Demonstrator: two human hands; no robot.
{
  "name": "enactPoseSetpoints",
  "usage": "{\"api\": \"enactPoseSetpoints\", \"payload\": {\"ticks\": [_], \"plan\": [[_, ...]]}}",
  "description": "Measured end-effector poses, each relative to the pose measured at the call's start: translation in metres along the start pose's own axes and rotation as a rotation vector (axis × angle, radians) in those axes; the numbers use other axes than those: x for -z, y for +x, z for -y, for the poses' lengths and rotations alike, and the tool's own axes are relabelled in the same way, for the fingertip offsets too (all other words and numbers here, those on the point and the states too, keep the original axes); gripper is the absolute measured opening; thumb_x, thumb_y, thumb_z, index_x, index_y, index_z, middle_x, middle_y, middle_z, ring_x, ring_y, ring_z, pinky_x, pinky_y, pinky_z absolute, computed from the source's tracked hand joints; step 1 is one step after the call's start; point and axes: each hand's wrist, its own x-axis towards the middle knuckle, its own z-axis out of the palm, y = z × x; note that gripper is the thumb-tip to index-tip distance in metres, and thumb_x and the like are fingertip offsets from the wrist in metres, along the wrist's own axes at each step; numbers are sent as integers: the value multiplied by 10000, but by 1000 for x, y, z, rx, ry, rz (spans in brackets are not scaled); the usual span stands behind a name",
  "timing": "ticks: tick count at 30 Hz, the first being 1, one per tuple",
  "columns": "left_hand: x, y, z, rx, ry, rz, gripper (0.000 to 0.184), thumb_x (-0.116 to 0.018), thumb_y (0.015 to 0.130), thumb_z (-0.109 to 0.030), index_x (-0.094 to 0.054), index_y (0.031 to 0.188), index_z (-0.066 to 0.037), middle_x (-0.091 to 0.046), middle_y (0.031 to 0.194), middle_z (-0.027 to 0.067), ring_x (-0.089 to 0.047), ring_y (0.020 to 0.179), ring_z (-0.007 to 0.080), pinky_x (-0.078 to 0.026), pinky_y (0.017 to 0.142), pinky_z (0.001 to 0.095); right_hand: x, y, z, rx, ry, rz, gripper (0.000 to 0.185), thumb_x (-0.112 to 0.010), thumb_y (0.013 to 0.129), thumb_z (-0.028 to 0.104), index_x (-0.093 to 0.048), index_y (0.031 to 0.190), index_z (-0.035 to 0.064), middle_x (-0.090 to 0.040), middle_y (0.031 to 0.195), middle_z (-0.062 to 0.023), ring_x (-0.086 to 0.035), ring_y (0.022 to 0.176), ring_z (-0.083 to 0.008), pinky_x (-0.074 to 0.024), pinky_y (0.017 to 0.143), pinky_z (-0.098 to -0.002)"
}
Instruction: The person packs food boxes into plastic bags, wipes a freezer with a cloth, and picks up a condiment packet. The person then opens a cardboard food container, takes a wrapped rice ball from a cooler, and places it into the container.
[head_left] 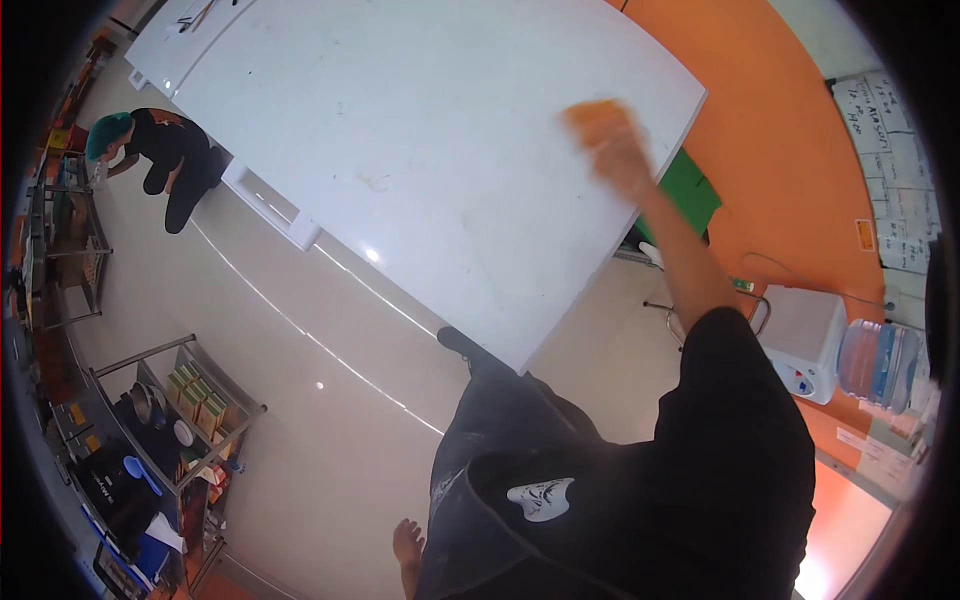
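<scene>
My right hand [622, 168] reaches over the white table [430, 150] and presses an orange cloth [597, 118] near its right edge. Both are smeared by motion, and the cloth's exact folds cannot be made out. The fingers are closed over the cloth. Down beside my leg hangs my left hand [407, 542], away from the table, its fingers loosely apart and holding nothing. The white tabletop carries faint smudges and small dark specks.
A person in a green hair cover [165, 150] crouches left of the table by shelving. A metal rack [180, 410] with boxes stands lower left. At right are a water dispenser [795, 340], a green bin-like object [688, 198] and an orange wall [770, 130].
</scene>
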Motion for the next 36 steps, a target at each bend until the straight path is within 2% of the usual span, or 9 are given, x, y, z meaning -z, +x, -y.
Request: {"api": "enactPoseSetpoints", "payload": {"ticks": [4,10,12,13,18,21,24,30,36], "plan": [[4,-10,-78,430,-512,-131,464,-583,932,-296,-531,1326,-56,-633,1177,88,-605,1071,220,-505,822,379,-32,64,-175,-329,-599,-22,575,-443,979,373,-470,1396,-22,-568,1332,-229,-516,1274,-346,-361,1116,-459],[-48,-65,-4,563,-381,-240,394,-571,907,-310,-650,1171,-28,-695,1075,83,-657,978,178,-529,788,354,15,12,65,268,605,-323,518,-406,1043,333,-455,1416,-23,-607,1222,-193,-567,1130,-272,-439,1002,-425],[-80,-79,22,596,-374,-215,387,-570,908,-328,-667,1175,-65,-697,1010,64,-650,890,174,-531,749,327,-74,12,-23,-4,-240,-18,574,-347,1054,387,-365,1487,11,-266,1588,-193,-218,1475,-334,-117,1221,-414],[-90,-76,34,590,-339,-170,384,-569,909,-337,-675,1176,-83,-698,978,55,-646,846,171,-531,730,313,-71,13,-2,31,194,-35,592,-348,1052,404,-342,1500,17,-267,1586,-199,-205,1478,-353,-111,1220,-410],[-113,-69,37,601,-760,-121,475,-529,944,-430,-623,1274,-100,-668,1072,62,-623,929,172,-523,777,328,40,-45,350,-269,-442,-49,591,-375,1049,375,-276,1534,54,-190,1610,-199,-209,1476,-373,-154,1202,-468],[-110,-78,36,512,-891,-72,543,-442,985,-504,-613,1297,-93,-674,1103,94,-624,996,204,-511,869,351,-49,-45,457,421,70,-277,576,-468,1030,324,-308,1521,69,-195,1593,-244,-252,1458,-395,-215,1179,-503],[-142,-77,103,440,-698,-115,545,-436,989,-512,-621,1279,-89,-668,1138,108,-619,1039,226,-489,930,369,-44,-163,628,936,279,292,522,-531,1004,269,-404,1467,65,-271,1559,-269,-245,1463,-395,-216,1193,-444],[-185,-133,219,517,-1678,-446,478,-509,968,-433,-624,1258,-71,-602,1282,86,-601,1079,248,-487,938,404,-82,-352,800,1428,2,1526,745,-579,965,459,-294,1523,56,-248,1574,-256,-234,1474,-368,-221,1192,-405],[-233,-166,307,331,-934,-114,443,-648,861,-307,-637,1280,-164,-622,1289,59,-597,1173,245,-508,947,394,-163,-405,900,1553,-476,1522,1079,-655,832,647,-129,1563,53,-168,1576,-307,-195,1483,-377,-198,1197,-399]]}}
